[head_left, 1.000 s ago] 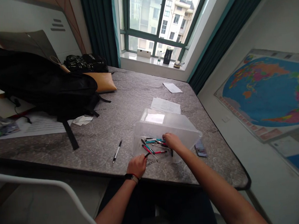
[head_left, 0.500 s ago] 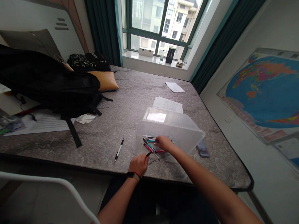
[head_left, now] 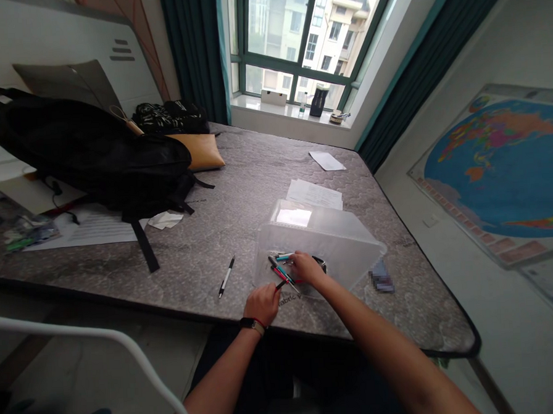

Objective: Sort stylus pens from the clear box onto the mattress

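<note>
A translucent plastic box lies on its side, its mouth toward me. Several pens, some teal, some red, lie in a loose heap at its opening. My left hand is closed around the end of a dark pen just in front of the heap. Reaching into the box, my right hand has its fingers drawn together at the pens; they hide whatever is between them. Beside it, inside the box, is a small black-and-silver object. A white-and-black pen lies apart on the left.
Sheets of paper lie behind the box, and a blurred-out flat item lies at its right. A black backpack and a tan pouch occupy the left of the grey fabric-covered surface. A white curved bar crosses the lower left.
The whole view has shifted slightly, so everything sits a little farther right. Both hands stay in nearly the same places at the pens.
</note>
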The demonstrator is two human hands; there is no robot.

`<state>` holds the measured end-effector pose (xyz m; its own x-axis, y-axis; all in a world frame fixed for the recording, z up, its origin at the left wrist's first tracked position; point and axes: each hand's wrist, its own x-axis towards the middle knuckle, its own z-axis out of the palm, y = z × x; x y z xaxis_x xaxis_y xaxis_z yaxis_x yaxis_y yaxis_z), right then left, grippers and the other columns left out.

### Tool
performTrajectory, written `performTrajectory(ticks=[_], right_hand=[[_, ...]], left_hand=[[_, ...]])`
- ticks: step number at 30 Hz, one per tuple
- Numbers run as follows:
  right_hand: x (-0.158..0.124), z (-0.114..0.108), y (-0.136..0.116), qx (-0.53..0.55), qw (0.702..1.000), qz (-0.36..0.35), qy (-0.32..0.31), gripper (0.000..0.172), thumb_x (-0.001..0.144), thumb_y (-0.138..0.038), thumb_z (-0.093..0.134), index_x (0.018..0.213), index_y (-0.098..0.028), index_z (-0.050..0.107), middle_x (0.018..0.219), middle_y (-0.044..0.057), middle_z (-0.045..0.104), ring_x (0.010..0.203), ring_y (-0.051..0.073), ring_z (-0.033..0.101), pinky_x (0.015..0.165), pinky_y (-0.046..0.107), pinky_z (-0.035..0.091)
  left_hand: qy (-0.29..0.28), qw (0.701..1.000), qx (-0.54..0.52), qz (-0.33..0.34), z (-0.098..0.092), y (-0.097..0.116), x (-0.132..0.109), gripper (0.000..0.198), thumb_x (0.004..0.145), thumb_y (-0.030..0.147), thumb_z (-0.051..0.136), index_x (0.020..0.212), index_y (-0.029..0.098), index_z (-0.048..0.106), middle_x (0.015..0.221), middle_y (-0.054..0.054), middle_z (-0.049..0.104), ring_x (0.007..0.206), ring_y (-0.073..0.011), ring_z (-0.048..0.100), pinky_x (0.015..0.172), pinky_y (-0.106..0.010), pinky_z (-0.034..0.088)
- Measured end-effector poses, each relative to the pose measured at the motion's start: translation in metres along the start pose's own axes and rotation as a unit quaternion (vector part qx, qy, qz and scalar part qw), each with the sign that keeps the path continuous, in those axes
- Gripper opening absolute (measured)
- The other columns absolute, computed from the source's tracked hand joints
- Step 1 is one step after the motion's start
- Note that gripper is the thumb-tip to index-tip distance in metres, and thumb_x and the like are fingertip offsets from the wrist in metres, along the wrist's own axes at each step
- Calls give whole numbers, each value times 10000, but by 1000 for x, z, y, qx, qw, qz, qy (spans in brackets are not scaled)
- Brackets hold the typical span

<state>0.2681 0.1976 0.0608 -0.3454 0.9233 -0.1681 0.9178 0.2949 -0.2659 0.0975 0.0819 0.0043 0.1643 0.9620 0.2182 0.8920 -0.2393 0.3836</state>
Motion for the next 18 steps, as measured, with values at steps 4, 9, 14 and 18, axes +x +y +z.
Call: performTrajectory(ticks=[4, 9, 14, 18], right_hand=[[-22, 10, 5, 318, 942, 83, 73, 295, 882, -302, 527, 1089, -161, 684, 936, 88, 695, 849, 190, 647, 749, 305, 509], [-54, 31, 0, 582, 807, 86, 46, 410, 708, -477, 730, 984, -174, 725, 881, 60, 716, 773, 183, 653, 679, 302, 523], [-63, 30, -5, 604, 792, 85, 39, 418, 682, -493, 759, 979, -199, 743, 868, 51, 720, 799, 194, 649, 707, 309, 515], [-66, 23, -4, 609, 789, 80, 21, 412, 698, -498, 749, 987, -205, 739, 875, 52, 723, 818, 196, 650, 723, 311, 513]], left_hand=[[2, 1000, -1, 2, 1, 0, 0, 277, 970, 328, 363, 864, 212, 592, 774, -70, 660, 742, -219, 607, 636, -320, 323], [0, 1000, 9, 1, 1, 0, 0, 299, 980, 344, 346, 868, 207, 587, 781, -63, 663, 750, -209, 609, 649, -319, 332], [1, 1000, 20, 4, 0, 1, 0, 315, 986, 348, 329, 865, 207, 584, 789, -50, 667, 753, -201, 610, 649, -319, 332], [4, 1000, 18, 1, -1, 2, 0, 314, 983, 343, 337, 862, 207, 593, 776, -54, 667, 738, -197, 609, 640, -314, 330]])
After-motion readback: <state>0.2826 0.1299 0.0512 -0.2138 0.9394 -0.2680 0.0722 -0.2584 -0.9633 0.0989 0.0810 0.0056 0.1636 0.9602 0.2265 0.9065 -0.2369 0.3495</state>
